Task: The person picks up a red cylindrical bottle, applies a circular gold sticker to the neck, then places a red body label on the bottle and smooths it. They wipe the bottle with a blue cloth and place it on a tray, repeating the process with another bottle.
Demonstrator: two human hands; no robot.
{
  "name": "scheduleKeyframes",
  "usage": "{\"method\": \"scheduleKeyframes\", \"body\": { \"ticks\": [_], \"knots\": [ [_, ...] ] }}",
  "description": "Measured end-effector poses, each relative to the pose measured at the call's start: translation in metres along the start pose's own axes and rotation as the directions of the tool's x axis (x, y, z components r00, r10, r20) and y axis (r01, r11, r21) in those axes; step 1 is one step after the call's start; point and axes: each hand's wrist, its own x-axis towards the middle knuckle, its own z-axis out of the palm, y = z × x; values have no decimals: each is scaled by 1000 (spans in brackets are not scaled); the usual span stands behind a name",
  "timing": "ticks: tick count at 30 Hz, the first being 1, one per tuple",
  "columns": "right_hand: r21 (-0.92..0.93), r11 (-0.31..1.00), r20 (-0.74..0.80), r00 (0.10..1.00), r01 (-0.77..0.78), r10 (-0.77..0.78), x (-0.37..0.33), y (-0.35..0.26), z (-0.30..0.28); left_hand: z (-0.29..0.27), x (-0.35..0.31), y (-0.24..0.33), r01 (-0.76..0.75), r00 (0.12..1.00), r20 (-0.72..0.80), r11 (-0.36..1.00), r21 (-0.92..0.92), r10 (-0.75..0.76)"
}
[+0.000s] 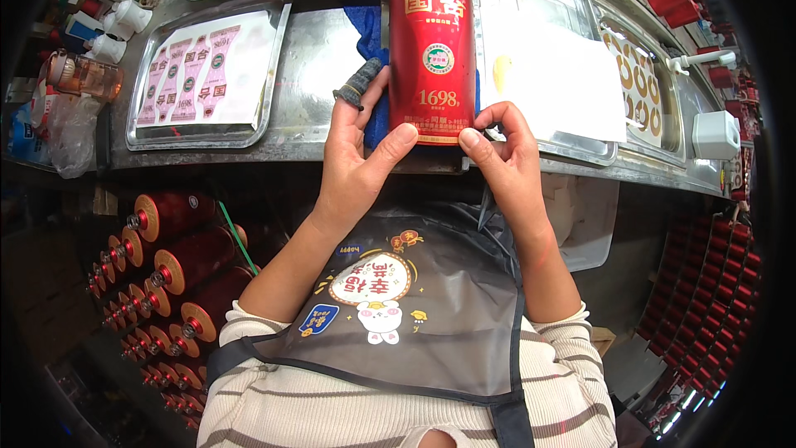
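A red bottle (pixel 433 50) with gold and white lettering and a round green-and-white emblem lies in front of me, its base toward me. My left hand (pixel 358 145) is closed on its lower left side, thumb along the edge; one finger wears a dark grey finger cover (pixel 362 83). My right hand (pixel 507 162) pinches the lower right corner near the gold band, thumb on the front. A thin dark pointed tool (pixel 486 206) sticks out below the right palm; its kind is unclear. Under the bottle is a blue cloth (pixel 365 29), partly hidden.
At left a metal tray (pixel 278 75) holds sheets of pink labels (pixel 186 70). To the right are white paper (pixel 560 75) and a tray of gold ring-shaped stickers (pixel 634 79). Red bottles are stacked below the bench at left (pixel 199 265) and right (pixel 705 299).
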Motion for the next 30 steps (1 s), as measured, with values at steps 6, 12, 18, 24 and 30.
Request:
{"method": "scheduleKeyframes", "body": {
  "ticks": [6,12,18,24,30],
  "knots": [
    [-4,1000,0,1000,-1,1,0,-1,-1,1,0,0,4,1000,1,1000,10,-4],
    [-104,994,21,999,-36,39,-1,-3,-5,-1,-1,-2,-1,1000,-4,1000,17,1],
    [-58,998,7,1000,6,-6,1,5,-10,0,-3,-1,23,1000,-10,1000,-18,-23],
    [-50,998,27,999,-30,31,-3,-3,-4,-1,-3,-3,5,1000,-3,1000,30,-5],
    [-41,999,15,1000,-9,10,-2,-3,-2,2,-4,-1,2,1000,-4,1000,21,-2]
  ]
}}
